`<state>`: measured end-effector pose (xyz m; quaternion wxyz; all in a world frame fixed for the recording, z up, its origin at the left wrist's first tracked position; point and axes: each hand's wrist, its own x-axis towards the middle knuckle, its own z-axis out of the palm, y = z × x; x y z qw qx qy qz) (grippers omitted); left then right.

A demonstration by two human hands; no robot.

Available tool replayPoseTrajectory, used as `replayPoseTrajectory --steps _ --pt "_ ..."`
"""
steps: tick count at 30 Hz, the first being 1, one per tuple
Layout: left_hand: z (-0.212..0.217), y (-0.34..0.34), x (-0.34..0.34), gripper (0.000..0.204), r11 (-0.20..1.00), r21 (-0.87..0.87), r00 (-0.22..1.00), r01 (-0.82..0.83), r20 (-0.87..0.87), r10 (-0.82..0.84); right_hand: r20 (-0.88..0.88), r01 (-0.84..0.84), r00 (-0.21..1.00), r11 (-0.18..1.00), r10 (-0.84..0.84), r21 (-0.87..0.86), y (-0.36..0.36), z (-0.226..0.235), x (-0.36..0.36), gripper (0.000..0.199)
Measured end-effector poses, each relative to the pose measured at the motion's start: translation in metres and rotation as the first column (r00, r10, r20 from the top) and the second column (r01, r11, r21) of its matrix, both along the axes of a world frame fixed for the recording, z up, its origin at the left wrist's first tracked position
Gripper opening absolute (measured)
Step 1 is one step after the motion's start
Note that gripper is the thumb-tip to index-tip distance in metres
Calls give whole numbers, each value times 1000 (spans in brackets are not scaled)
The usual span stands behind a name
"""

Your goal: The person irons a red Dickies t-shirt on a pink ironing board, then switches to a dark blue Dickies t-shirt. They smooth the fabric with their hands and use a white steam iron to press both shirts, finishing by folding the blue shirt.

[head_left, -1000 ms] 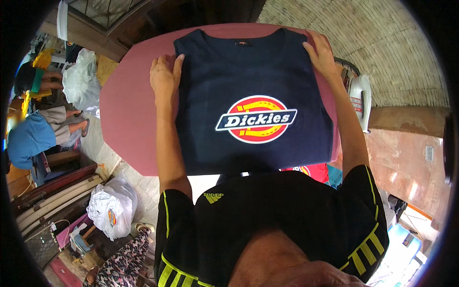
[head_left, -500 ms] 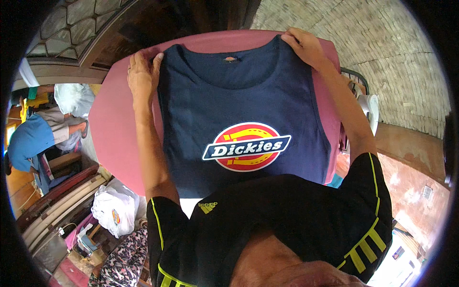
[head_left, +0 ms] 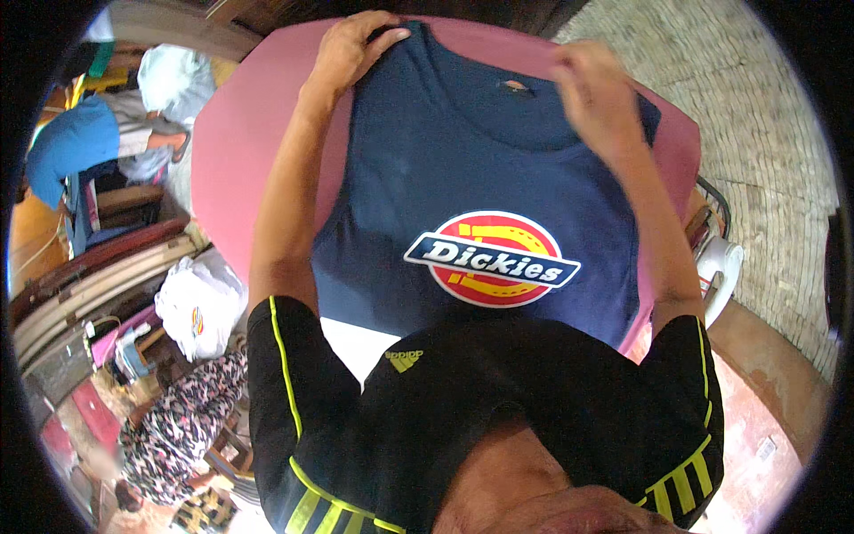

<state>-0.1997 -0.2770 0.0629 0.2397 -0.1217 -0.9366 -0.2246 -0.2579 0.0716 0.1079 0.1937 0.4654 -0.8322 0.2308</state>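
Note:
A navy tank top (head_left: pixel 418 178) lies spread on a pink-covered table, with a red, yellow and white logo print (head_left: pixel 494 258) across its chest. My left hand (head_left: pixel 351 53) is at the top of its left shoulder strap, thumb and fingers closed at the cloth's edge. Above the right side of the neckline is my right hand (head_left: pixel 600 102), smeared by motion, its fingers bent; whether it grips cloth cannot be made out. It covers part of the right strap. The hem end is hidden under my chest.
The pink table cover (head_left: pixel 245 133) shows on the left. Beyond it, a person in a blue shirt (head_left: pixel 80 142) bends near a white plastic bag (head_left: pixel 175 80). Another white bag (head_left: pixel 200 307) and a person in patterned clothing (head_left: pixel 191 427) are lower left. A woven wall (head_left: pixel 738 133) stands right.
My view has shifted and turned. My right hand has come inward from the right strap's top to over the neckline. My left hand stays at the left strap, which is now tilted.

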Motion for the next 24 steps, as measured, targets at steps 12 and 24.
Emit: replayPoseTrajectory --steps 12,24 --pt "45 10 253 43 782 20 570 -622 697 435 -91 -46 995 995 38 -90 -181 -47 54 35" --pt "-7 63 325 19 719 20 708 -695 197 678 90 229 971 972 -223 -59 -233 -48 26 16"
